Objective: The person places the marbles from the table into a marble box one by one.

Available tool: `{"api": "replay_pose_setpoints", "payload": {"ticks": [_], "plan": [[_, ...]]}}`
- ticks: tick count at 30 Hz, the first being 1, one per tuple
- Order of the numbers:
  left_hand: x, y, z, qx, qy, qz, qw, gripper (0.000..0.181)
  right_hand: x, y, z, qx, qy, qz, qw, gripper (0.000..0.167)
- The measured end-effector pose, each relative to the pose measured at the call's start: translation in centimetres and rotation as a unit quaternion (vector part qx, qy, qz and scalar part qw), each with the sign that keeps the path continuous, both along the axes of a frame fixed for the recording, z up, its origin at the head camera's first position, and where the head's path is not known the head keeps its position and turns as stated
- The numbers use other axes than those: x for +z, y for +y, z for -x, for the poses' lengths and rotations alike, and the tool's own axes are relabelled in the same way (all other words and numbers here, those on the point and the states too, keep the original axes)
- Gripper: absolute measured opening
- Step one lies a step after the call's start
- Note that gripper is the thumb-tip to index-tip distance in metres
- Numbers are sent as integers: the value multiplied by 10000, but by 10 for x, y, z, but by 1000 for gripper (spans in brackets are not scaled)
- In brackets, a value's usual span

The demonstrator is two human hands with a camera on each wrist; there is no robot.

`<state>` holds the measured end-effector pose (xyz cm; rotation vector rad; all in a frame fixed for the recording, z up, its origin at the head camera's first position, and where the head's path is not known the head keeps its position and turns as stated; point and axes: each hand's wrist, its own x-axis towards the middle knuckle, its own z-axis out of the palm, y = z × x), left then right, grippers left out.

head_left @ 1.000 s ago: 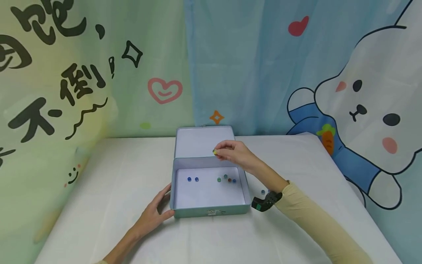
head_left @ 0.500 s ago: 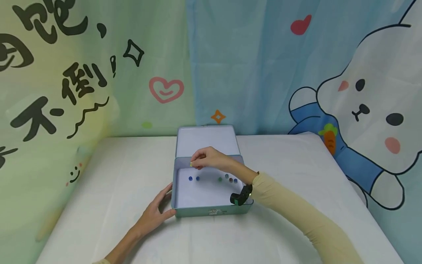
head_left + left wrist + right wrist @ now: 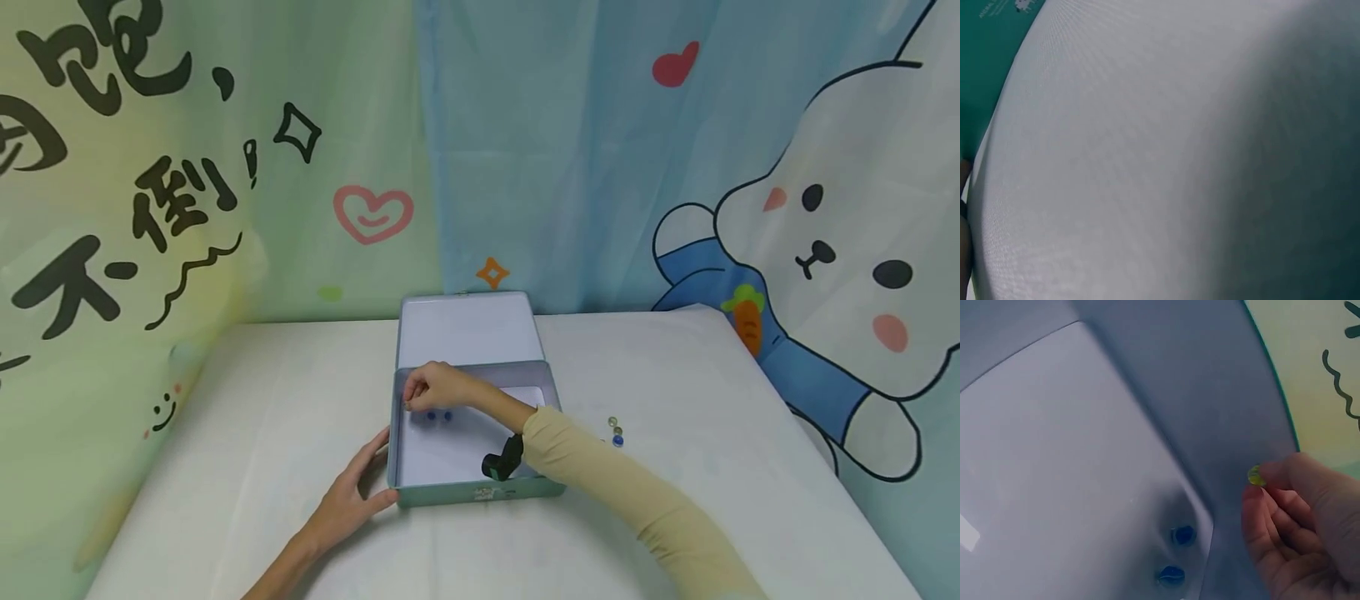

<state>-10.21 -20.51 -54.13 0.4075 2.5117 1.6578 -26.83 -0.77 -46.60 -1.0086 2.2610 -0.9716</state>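
Note:
My right hand (image 3: 441, 387) is inside the left part of an open tin box (image 3: 480, 493), pinching a yellow-green marble (image 3: 1255, 475) between thumb and fingertips. In the right wrist view that marble is held by the tin's inner wall (image 3: 1210, 394). Two blue marbles, one (image 3: 1183, 535) and another (image 3: 1171, 576), lie close together on the tin's white floor. At the left side and front corner of the tin, my left hand (image 3: 341, 504) rests with fingers extended. The right forearm covers part of the tin's right half.
The tin's lid (image 3: 470, 331) lies tipped back behind it. Right of the tin, a pale yellowish marble (image 3: 612, 422) and a blue marble (image 3: 618, 441) sit on the white tablecloth (image 3: 712, 417) with another between them. A printed curtain (image 3: 517, 167) hangs behind.
The right hand has travelled left and down with the yellow-green marble, from above the lid into the tin's left part. Marbles in the tin's right half are now hidden. Left hand stays put.

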Motion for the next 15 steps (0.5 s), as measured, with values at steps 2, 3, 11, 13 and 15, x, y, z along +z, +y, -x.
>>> {"api": "replay_pose_setpoints", "payload": {"ticks": [2,3,11,13,15], "plan": [[0,0,-2,-11,-12,-20,10000,86,-7,-3,0,49,150,-65,9999,9],[0,0,-3,-10,-3,-20,10000,86,-10,-5,1,75,219,-100,9997,9],[-1,-2,-3,-8,83,46,10000,86,-25,-16,-2,297,716,-578,9953,7],[-1,-1,-2,-43,101,53,9999,86,-26,-17,-2,278,836,-609,9942,6],[-2,-1,-1,-61,102,30,9999,86,-27,-18,-2,267,945,-605,9933,6]]}}
